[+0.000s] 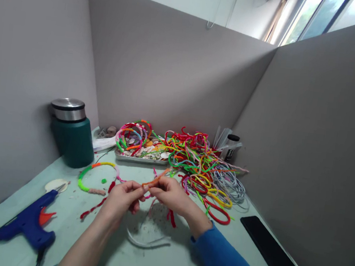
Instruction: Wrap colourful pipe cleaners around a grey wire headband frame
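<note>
An orange pipe cleaner (157, 177) is pinched between the fingertips of my left hand (126, 197) and my right hand (171, 193), above the table. Both hands are closed on it, close together, and its free end sticks up past my right fingers. Red pipe cleaner pieces (93, 209) lie beside my left forearm, and more red pieces (171, 218) lie under my right hand. On the table nearer to me is a curved grey-white strip (148, 245). Left of my hands lies a ring wrapped in several colours (84, 177), with a pinkish end.
A blue hot glue gun (30, 222) and a green flask (74, 137) stand on the left. At the back are a metal tray (143, 160) with small pieces and coloured rings, and a pipe cleaner heap (191, 150). A black slab (277, 257) lies right. Grey partitions surround the table.
</note>
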`<state>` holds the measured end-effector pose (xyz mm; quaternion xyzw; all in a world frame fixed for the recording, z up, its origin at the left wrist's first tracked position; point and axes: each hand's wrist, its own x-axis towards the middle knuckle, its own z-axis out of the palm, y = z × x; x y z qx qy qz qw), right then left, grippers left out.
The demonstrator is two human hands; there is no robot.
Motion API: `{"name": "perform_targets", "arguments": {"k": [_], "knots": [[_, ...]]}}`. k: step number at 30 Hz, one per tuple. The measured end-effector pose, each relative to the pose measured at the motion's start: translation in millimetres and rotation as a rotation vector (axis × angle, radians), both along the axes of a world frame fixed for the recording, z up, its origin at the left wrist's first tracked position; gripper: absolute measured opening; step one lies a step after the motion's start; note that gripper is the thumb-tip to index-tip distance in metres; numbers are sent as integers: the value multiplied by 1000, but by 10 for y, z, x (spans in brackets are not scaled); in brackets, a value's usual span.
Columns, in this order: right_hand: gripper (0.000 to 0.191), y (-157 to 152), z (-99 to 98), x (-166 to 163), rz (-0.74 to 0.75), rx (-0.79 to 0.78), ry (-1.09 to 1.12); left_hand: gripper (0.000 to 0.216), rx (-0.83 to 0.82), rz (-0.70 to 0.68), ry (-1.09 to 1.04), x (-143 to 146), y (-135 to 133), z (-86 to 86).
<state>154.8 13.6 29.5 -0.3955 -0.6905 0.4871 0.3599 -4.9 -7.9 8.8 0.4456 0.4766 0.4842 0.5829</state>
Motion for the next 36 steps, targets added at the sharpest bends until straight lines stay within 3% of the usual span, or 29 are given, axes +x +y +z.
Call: {"name": "perform_targets", "arguments": {"k": [5,12,17,21,28,36], "knots": [[13,-26,16,28,20,167,-103,36,-49,-30,-83,-34,-5,0],[13,-64,49,4,-22,203,-133,41,-92,24,-86,24,-4,5],[9,3,6,-9,-94,43,14,36,78,182,84,24,11,-1],[10,26,24,8,-117,-93,122,29,222,187,191,4,-8,42],[12,24,48,18,-104,-198,204,16,716,270,653,23,-61,39],[9,-16,50,-43,-96,-197,204,14,693,315,729,35,-91,37]]}}
